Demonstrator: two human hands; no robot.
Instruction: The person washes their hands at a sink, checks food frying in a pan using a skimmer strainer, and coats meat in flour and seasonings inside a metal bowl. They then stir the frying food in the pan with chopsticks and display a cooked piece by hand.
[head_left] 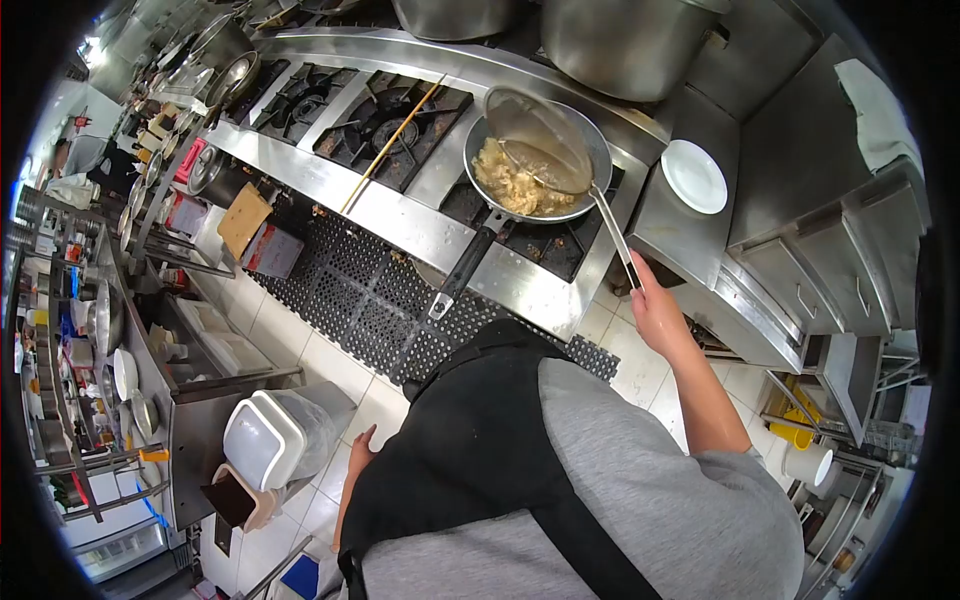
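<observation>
My right hand [655,308] is closed round the long handle of a mesh strainer [540,135]. The strainer's bowl hangs tilted over a frying pan [596,125] on the stove. Pale, light-brown food [515,185] lies in the pan, partly hidden behind the strainer. The pan's black handle [468,268] points down toward my body, with no hand on it. My left hand [364,440] hangs low beside my apron, away from the stove, its fingers partly spread and holding nothing.
Burners [390,130] with a long thin stick [395,140] across them are left of the pan. Large pots [620,45] stand behind. A white plate [693,177] sits on the right counter. A lidded bin [262,438] stands at lower left.
</observation>
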